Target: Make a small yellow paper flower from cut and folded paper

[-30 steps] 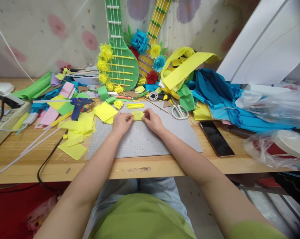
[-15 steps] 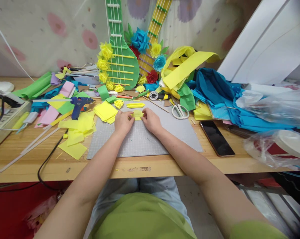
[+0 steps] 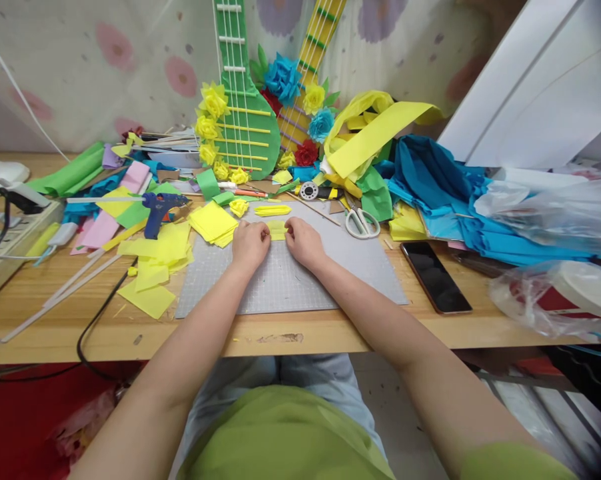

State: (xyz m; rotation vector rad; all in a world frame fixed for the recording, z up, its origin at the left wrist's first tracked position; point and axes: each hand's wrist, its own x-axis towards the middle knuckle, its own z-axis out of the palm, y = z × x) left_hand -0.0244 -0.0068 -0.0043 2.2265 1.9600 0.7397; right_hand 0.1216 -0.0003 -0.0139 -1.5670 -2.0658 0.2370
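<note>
Between my two hands is a small piece of yellow crepe paper [image 3: 278, 231], low over the grey cutting mat [image 3: 280, 287]. My left hand [image 3: 250, 244] pinches its left end, fingers curled. At the right end my right hand [image 3: 304, 241] grips it the same way; the fingertips partly cover the paper. Just beyond lies a folded yellow paper strip [image 3: 272, 210], with a yellow paper flower [image 3: 239, 207] to its left. A stack of yellow paper squares [image 3: 213, 223] rests beside my left hand.
A blue glue gun [image 3: 156, 212] and loose yellow scraps [image 3: 150, 299] lie left. White-handled scissors [image 3: 362, 223] and a phone [image 3: 436, 277] are on the right. Behind stand a green paper guitar [image 3: 250, 133] and a yellow one with flowers. Blue crepe paper [image 3: 430, 180] is heaped at right.
Both hands stay at the two ends of the yellow crepe paper, with only slight finger movement. The whole view has shifted a little.
</note>
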